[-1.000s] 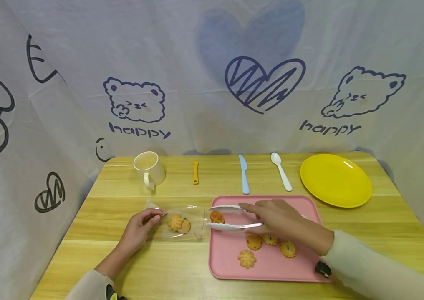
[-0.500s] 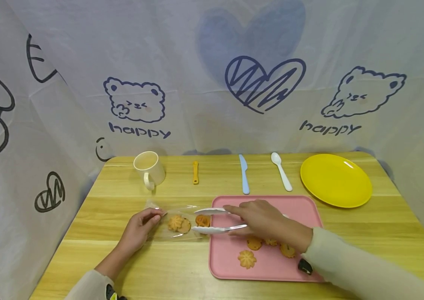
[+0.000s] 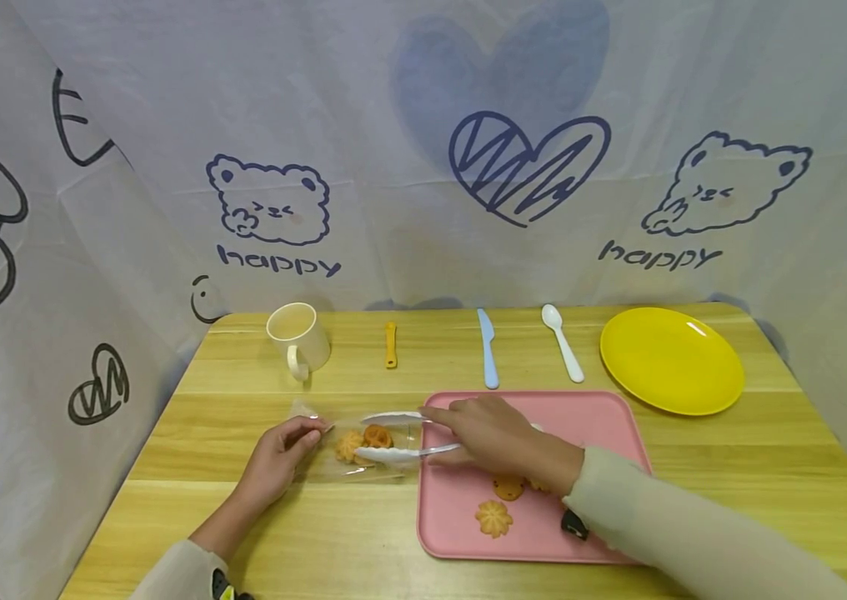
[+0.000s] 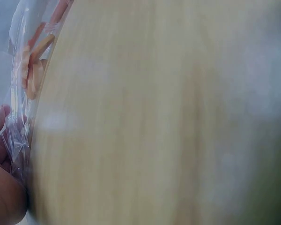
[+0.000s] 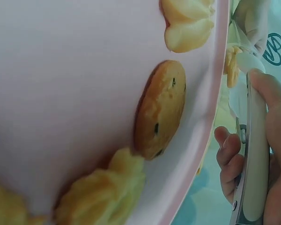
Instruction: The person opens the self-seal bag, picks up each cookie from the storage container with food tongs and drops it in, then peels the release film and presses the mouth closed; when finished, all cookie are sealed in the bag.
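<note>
My left hand (image 3: 277, 454) pinches the left end of a clear plastic bag (image 3: 323, 464) lying on the table; crinkled film shows at the fingertips in the left wrist view. A flower-shaped cookie (image 3: 348, 447) lies inside, and a second one beside it is mostly covered. With the right hand (image 3: 485, 433) I grip white-tipped tongs (image 3: 392, 455), thumb and fingers on opposite arms. Their ends reach over the bag, with a pretzel-shaped cookie (image 3: 378, 436) between them, right at the flower-shaped one. The tongs' pale handle (image 5: 255, 159) shows in the right wrist view.
A pink tray (image 3: 461, 546) under the right forearm holds several cookies, including a flower-shaped cookie (image 3: 494, 518) and a speckled cookie (image 5: 161, 110). Behind stand a cream mug (image 3: 303, 337), a small orange utensil (image 3: 390, 346), a blue knife (image 3: 487, 350), a white spoon (image 3: 563, 343) and a yellow plate (image 3: 671, 360).
The right hand has moved left with the tongs, carrying the pretzel-shaped cookie from the tray's left edge into the bag, up to the other cookies. The left hand has stayed in place.
</note>
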Demonstrator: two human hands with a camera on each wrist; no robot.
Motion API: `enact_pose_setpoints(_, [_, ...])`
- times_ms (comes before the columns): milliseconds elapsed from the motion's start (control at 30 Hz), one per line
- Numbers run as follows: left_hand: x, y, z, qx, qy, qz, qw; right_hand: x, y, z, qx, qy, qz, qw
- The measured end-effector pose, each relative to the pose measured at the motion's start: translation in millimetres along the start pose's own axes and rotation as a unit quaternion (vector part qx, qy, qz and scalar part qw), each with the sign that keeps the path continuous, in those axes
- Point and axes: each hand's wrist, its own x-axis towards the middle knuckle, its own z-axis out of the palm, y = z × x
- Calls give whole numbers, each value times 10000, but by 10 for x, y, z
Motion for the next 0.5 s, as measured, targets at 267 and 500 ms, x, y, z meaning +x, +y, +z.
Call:
enact_pose_setpoints(267, [2, 7, 3, 19, -6, -44, 10000, 121, -47, 76, 81, 86, 1, 9999])
enact_pose_setpoints(500, [7, 10, 4, 17, -13, -84, 10000, 181, -87, 98, 153, -43, 194, 9997])
